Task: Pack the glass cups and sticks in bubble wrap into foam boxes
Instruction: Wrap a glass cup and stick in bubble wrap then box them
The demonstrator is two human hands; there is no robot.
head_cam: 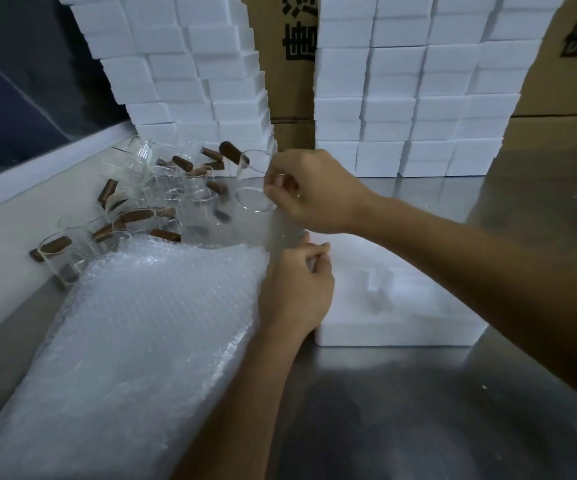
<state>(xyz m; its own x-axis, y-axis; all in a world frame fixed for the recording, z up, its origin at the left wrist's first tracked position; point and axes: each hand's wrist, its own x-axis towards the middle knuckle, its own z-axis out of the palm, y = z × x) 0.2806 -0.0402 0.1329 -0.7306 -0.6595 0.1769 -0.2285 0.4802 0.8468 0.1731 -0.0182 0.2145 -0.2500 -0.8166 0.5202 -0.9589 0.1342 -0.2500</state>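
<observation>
Two hands work over a steel table: the left hand pinches a bubble wrap sheet beside an open foam box; the right hand grips a clear glass cup with a brown wooden handle, lifted above the table.

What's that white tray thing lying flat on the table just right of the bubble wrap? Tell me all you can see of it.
It is an open foam box, white and matt, apparently polystyrene. It lies flat on the shiny metal table, its moulded hollows facing up, with a small raised block near the middle. Nothing clearly sits inside it. Its left edge lies next to the stack of bubble wrap, and the left hand hovers over that corner; whether the hand touches the foam cannot be told. Similar foam boxes are stacked behind it.
</observation>
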